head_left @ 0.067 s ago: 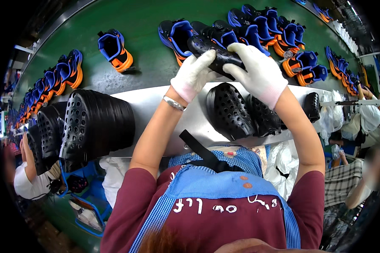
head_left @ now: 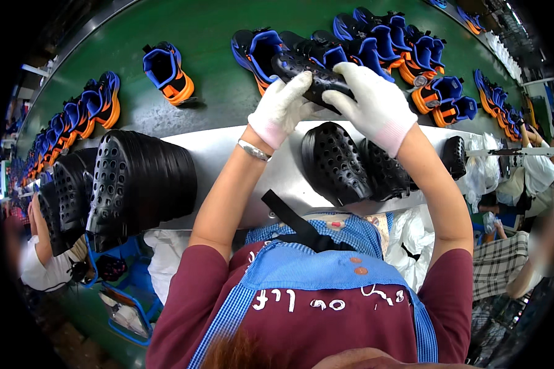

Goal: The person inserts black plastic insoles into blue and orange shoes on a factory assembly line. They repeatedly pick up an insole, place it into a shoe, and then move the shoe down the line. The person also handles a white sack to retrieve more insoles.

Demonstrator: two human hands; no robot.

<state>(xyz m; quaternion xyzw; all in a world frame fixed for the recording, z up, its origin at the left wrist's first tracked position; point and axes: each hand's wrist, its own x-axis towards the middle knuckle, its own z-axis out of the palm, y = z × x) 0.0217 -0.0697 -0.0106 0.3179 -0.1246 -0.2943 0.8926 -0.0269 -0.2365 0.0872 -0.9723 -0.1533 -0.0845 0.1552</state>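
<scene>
Both of my gloved hands hold a black perforated plastic shoe tree [head_left: 319,79] above the metal ledge. My left hand [head_left: 281,109] grips its left end from the near side, thumb on top. Around the right end, my right hand [head_left: 374,101] has its fingers over the far edge and its thumb at the near side. Parts of the fingers are hidden beneath it. Just behind stands a black and blue sneaker [head_left: 261,52] with an orange sole. Below the hands, a black perforated shoe tree [head_left: 333,161] rests on the ledge beside several similar ones.
Stacked black shoe trees [head_left: 143,178] crowd the ledge's left. On the green table [head_left: 212,80] stand a single sneaker [head_left: 165,71] and several rows of sneakers. The metal ledge [head_left: 228,166] runs between me and the table. Other people sit at far left and right.
The held shoe tree and my right hand have shifted very slightly to the left. Both hands keep their grip.
</scene>
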